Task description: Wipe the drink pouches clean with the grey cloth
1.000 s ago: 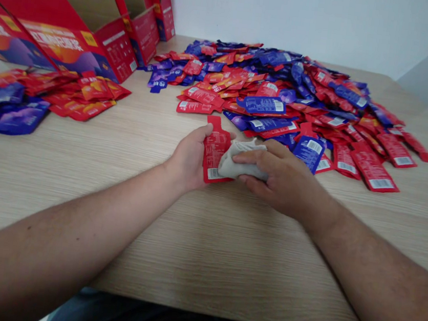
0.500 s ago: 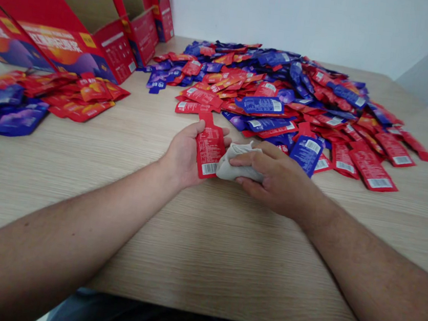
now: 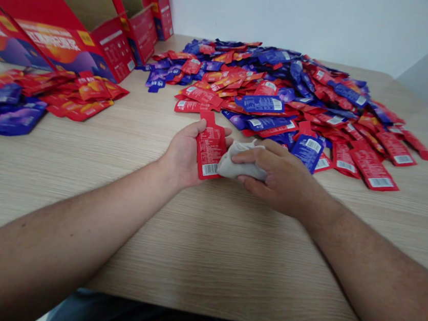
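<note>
A red sachet (image 3: 210, 150) with white print and a barcode lies in my left hand (image 3: 184, 152), palm up, the thumb at its left edge near the neck and the fingertips showing past its right side. My right hand (image 3: 279, 176) is closed round a folded whitish cloth (image 3: 239, 163), which touches or overlaps the sachet's lower right edge. Just behind my right hand a blue sachet (image 3: 307, 151) rests at the front of a large heap of red and blue sachets (image 3: 268, 89).
Open red and purple cartons (image 3: 111, 48) stand at the back left. In front of them lie a smaller pile of red sachets (image 3: 82, 94) and a blue pile (image 3: 7, 111). A white wall (image 3: 292, 20) rises behind the wooden table (image 3: 225, 265).
My right hand and the cloth have shifted very slightly to the right. The red sachet stays in my left hand, almost unmoved.
</note>
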Available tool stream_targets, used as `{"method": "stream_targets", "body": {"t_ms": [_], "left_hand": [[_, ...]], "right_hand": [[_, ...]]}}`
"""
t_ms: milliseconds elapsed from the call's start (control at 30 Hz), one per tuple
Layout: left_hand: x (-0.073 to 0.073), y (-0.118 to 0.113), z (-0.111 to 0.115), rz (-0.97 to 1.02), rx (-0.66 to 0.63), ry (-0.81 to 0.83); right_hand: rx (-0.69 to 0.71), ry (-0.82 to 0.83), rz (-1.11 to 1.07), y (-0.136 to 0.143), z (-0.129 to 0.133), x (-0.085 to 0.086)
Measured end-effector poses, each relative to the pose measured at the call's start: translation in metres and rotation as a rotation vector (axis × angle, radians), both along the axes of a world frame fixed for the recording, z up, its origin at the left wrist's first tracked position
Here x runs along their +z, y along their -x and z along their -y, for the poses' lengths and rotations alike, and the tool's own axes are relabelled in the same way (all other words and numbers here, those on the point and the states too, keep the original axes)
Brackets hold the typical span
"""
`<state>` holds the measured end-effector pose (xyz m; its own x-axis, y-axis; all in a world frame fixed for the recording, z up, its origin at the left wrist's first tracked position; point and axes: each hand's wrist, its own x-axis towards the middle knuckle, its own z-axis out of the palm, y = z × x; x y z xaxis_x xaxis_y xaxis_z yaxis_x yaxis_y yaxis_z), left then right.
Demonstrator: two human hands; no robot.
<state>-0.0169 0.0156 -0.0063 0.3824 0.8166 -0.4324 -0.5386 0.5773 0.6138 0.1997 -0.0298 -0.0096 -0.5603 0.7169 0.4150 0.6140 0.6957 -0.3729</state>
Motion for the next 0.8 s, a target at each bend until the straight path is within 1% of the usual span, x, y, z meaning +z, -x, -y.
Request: {"method": "stream_targets", "body": {"t_ms": [67, 100, 133, 267, 333, 367, 467, 500, 533, 633, 667, 700, 800], "left_hand": [[0.003, -0.002, 0.002, -0.007, -0.007, 0.000], [0.004, -0.003, 0.003, -0.011, -0.009, -0.001], [0.004, -0.003, 0.003, -0.015, -0.009, -0.003], [0.004, -0.003, 0.003, -0.008, -0.003, -0.008], [0.003, -0.003, 0.003, -0.005, -0.003, -0.005], [0.003, -0.003, 0.003, -0.009, -0.010, 0.001], [0.003, -0.005, 0.004, -0.032, -0.055, 0.018], [0.003, -0.006, 0.005, -0.029, -0.061, 0.015], [0.002, -0.007, 0.007, -0.018, -0.063, 0.008], [0.001, -0.012, 0.011, 0.037, -0.065, -0.012], [0.000, -0.014, 0.012, 0.050, -0.073, -0.011], [0.000, -0.015, 0.014, 0.053, -0.082, -0.005], [-0.001, -0.016, 0.017, 0.005, -0.091, 0.023]], "right_hand": [[0.081, 0.046, 0.016, 0.000, 0.001, 0.002], [0.083, 0.047, 0.023, 0.000, 0.002, 0.002], [0.058, 0.035, 0.032, 0.000, 0.002, 0.003], [-0.128, -0.050, 0.048, 0.001, 0.002, 0.002], [-0.150, -0.065, 0.035, 0.003, 0.003, 0.001], [-0.130, -0.061, 0.027, 0.004, 0.003, 0.001], [0.001, -0.008, 0.022, 0.005, 0.004, 0.000], [0.020, 0.004, 0.026, 0.005, 0.004, 0.000], [0.012, 0.005, 0.029, 0.005, 0.004, 0.000], [-0.103, -0.041, 0.019, 0.008, 0.006, 0.000], [-0.120, -0.054, 0.013, 0.010, 0.008, 0.001], [-0.107, -0.060, 0.009, 0.013, 0.011, 0.001], [0.032, -0.053, 0.044, 0.020, 0.018, 0.002]]}}
